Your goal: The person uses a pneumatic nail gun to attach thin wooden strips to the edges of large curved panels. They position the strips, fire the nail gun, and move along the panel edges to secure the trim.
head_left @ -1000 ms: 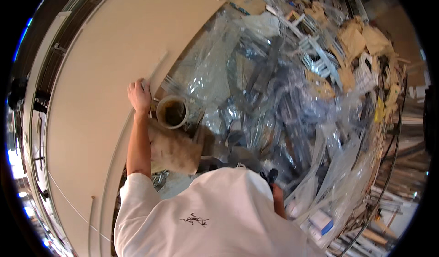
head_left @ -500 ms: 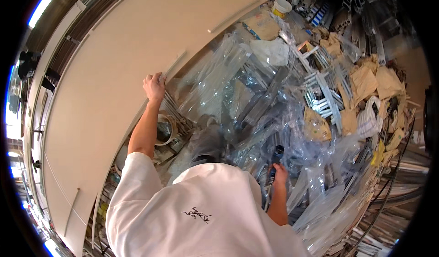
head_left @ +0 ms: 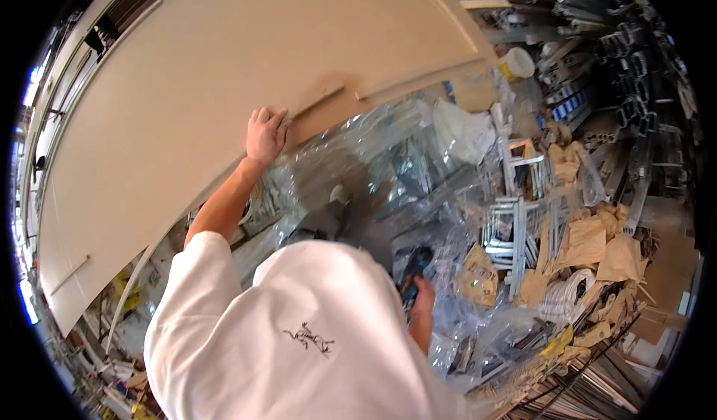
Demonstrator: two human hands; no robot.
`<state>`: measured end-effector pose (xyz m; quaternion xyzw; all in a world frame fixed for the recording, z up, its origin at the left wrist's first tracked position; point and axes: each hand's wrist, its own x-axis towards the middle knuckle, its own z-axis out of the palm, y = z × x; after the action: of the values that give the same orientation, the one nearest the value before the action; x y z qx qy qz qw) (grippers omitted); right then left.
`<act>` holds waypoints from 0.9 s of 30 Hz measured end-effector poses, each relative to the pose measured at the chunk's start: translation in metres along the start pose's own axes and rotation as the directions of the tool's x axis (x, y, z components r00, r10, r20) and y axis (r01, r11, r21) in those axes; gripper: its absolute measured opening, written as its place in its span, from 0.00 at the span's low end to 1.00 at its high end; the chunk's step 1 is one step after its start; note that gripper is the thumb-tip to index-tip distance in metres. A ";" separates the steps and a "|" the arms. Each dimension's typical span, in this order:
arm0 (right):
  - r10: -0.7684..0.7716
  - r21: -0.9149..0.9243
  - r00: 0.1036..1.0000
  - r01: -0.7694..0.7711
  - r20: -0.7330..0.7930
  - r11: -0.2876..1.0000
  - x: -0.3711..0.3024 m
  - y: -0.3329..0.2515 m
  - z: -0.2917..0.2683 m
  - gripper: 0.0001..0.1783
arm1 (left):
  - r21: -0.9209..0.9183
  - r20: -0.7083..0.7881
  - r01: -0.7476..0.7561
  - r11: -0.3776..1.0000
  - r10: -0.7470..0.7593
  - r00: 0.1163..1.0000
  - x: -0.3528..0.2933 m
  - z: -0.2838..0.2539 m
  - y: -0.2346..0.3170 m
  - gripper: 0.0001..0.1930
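My left hand (head_left: pixel 267 134) is closed at the near end of a thin beige strip (head_left: pixel 320 100), close to the edge of a large beige board (head_left: pixel 202 69). The strip lies on the board, and my fingers hide its near end. Low on my right side, my right hand (head_left: pixel 423 306) is wrapped around the body of a dark blue and black power tool (head_left: pixel 416 265). The tool's head points away from me; its lower part is hidden by my hand and shirt.
Another strip (head_left: pixel 418 79) lies along the board's far edge. Clear plastic sheeting (head_left: pixel 351 144) covers the floor under my feet. To the right are metal frames (head_left: pixel 515 229), brown paper (head_left: pixel 586 241), a white bucket (head_left: pixel 517 63) and stacked metal profiles (head_left: pixel 627 80).
My view has turned and shifted along the board. My left hand stays at the strip's end, now farther along. The right hand with the power tool has come closer to my body.
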<state>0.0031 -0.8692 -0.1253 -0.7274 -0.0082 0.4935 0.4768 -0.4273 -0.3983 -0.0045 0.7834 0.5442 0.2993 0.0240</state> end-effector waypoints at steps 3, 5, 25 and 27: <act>-0.015 -0.151 0.998 0.024 0.060 0.988 -0.003 -0.075 -0.017 0.09 | -0.421 0.219 0.383 0.822 -0.317 0.923 -0.052 0.031 -0.033 0.13; -0.063 -0.178 0.991 0.083 0.117 0.981 0.019 -0.154 0.030 0.09 | -0.359 0.084 0.239 0.902 -0.224 0.971 -0.031 0.012 -0.043 0.14; -0.447 -0.342 0.519 0.841 0.729 0.420 0.077 -0.470 0.268 0.26 | -0.101 -0.112 0.112 0.989 -0.123 0.986 -0.048 0.010 0.038 0.13; -0.421 -0.305 0.518 0.825 0.745 0.476 0.109 -0.462 0.294 0.29 | -0.115 -0.096 0.142 0.983 -0.153 0.984 -0.047 0.011 0.038 0.13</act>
<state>0.0575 -0.3628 0.1047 -0.5924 -0.5975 0.4291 0.3286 -0.4008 -0.4520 -0.0203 0.7218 0.5844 0.3659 0.0598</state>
